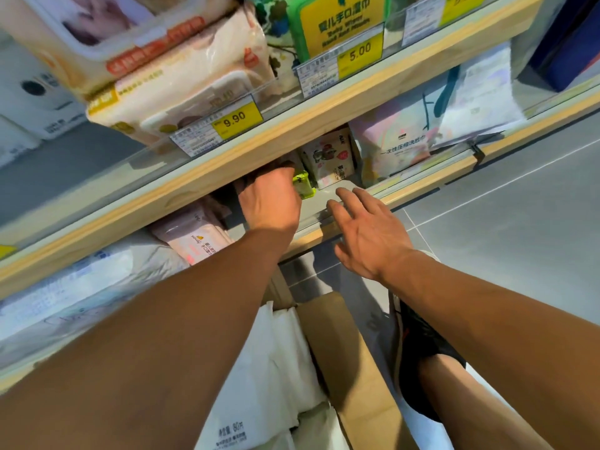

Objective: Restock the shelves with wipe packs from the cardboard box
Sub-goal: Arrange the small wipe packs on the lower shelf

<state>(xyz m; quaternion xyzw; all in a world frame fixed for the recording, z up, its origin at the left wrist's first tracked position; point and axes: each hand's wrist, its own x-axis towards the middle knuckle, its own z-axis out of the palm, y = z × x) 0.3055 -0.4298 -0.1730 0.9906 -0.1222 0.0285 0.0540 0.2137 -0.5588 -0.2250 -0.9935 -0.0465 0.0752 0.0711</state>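
Note:
My left hand [271, 203] reaches under the upper wooden shelf and grips a small yellow-green wipe pack [303, 186] on the grey middle shelf [319, 204]. My right hand [367, 230] hovers just right of it with fingers spread, holding nothing, over the shelf's front edge. A small patterned wipe pack [331, 160] stands behind the green one. The cardboard box [354, 358] sits on the floor below, with white wipe packs [259, 362] inside it. My fingers hide most of the green pack.
The upper shelf [292, 131] carries pink wipe packs [181, 92], a green pack [337, 21] and yellow price tags. A pastel bag [399, 138] stands right of the patterned pack. Pink packs [194, 235] lie lower left. My shoe [418, 352] rests on grey floor tiles.

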